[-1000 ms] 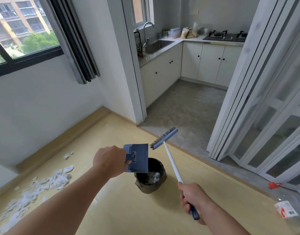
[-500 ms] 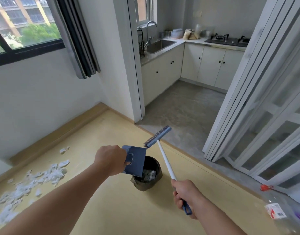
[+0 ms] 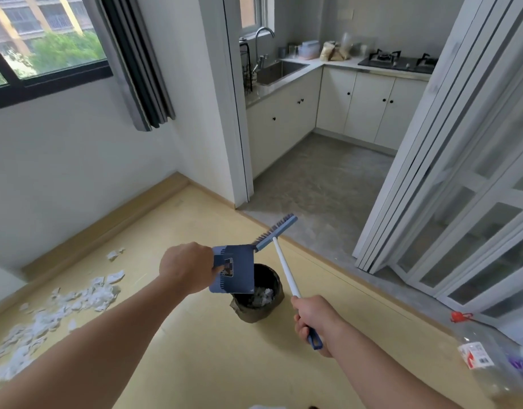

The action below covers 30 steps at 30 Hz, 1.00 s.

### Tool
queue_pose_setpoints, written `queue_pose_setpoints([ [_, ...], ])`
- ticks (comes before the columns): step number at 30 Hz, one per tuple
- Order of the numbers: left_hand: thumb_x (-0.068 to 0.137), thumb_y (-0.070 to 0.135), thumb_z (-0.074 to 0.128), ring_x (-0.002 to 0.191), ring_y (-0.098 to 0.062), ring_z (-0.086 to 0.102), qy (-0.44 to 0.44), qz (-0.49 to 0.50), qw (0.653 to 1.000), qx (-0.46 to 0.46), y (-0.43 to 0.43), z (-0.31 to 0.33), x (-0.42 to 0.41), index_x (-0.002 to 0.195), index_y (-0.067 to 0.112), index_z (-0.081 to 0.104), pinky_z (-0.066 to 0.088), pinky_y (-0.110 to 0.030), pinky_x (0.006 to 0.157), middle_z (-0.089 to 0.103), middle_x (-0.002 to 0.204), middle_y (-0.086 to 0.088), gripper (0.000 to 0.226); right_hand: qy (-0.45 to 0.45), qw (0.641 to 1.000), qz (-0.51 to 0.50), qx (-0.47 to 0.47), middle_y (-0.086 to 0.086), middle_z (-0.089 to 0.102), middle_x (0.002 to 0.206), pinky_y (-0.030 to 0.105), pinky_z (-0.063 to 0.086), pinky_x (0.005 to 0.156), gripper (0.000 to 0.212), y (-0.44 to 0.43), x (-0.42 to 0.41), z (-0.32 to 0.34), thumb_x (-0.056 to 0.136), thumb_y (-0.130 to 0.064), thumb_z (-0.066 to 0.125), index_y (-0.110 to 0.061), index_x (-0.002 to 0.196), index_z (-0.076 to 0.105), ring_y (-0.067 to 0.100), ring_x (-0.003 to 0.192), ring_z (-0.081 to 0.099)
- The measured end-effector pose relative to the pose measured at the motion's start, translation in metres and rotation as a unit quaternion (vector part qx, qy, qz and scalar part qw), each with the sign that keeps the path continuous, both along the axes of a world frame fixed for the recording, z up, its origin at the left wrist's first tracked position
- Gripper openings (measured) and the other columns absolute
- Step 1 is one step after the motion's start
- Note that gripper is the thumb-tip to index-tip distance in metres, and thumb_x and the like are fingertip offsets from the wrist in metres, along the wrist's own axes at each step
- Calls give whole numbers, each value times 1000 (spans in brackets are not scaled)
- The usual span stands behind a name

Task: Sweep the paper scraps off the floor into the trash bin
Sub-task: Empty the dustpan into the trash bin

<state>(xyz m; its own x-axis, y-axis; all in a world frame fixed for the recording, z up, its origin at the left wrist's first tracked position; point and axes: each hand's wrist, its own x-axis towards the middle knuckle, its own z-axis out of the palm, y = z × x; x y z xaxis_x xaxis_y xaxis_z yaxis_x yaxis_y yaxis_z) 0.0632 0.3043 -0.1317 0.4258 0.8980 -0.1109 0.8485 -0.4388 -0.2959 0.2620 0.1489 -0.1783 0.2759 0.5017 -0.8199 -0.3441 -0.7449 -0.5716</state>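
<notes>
Left hand (image 3: pixel 186 268) grip clamping tilted dustpan (image 3: pixel 238 270) over trash bin (image 3: pixel 256 312); right hand (image 3: pixel 315 320) grip clamping broom (image 3: pixel 286 268); paper scraps (image 3: pixel 62 308) lying at 9 o'clock

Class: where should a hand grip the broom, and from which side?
Grip the broom at its shaft's blue-tipped near end, from the person's side, as the right hand does: the bristle head is at the far end, and the slim shaft suits a wrapping grip.
</notes>
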Motion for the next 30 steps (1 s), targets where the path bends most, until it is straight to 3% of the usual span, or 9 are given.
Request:
queue_pose_setpoints([
  [6,99,56,42,65,-19,55,7,-8,1000,-6,-3,-5,-2,83,24,56,35,-26,49,52,68,5,39,-9,1000,17,6,2,38,58,17,23,34,24,6,-12,5,101,-24,50,-7,84,51,9,39,31],
  [10,100,55,42,67,-19,55,23,-34,999,-10,-6,-13,1,95,25,66,41,-27,55,56,75,4,38,-14,1000,14,6,2,38,59,18,22,35,25,1,-14,3,100,-24,51,-7,81,50,9,39,30],
  [16,102,55,36,68,-19,55,55,-68,996,-7,-6,-13,10,81,24,53,43,-28,56,48,68,5,41,-7,1000,5,-1,2,39,60,18,23,34,25,-9,-10,3,101,-25,51,-7,83,50,9,40,31],
  [25,102,54,36,68,-19,55,99,-129,987,-7,-7,-16,26,91,24,60,43,-28,59,48,69,5,40,2,1000,-26,-9,1,40,58,17,24,34,25,-22,1,-1,100,-24,49,-8,82,50,8,38,32],
  [30,100,49,42,66,-18,55,41,-68,997,2,2,-10,34,83,24,58,36,-25,49,49,66,7,35,6,999,-40,-6,1,40,60,17,24,34,21,-24,5,-2,100,-22,48,-8,85,52,8,39,32],
])
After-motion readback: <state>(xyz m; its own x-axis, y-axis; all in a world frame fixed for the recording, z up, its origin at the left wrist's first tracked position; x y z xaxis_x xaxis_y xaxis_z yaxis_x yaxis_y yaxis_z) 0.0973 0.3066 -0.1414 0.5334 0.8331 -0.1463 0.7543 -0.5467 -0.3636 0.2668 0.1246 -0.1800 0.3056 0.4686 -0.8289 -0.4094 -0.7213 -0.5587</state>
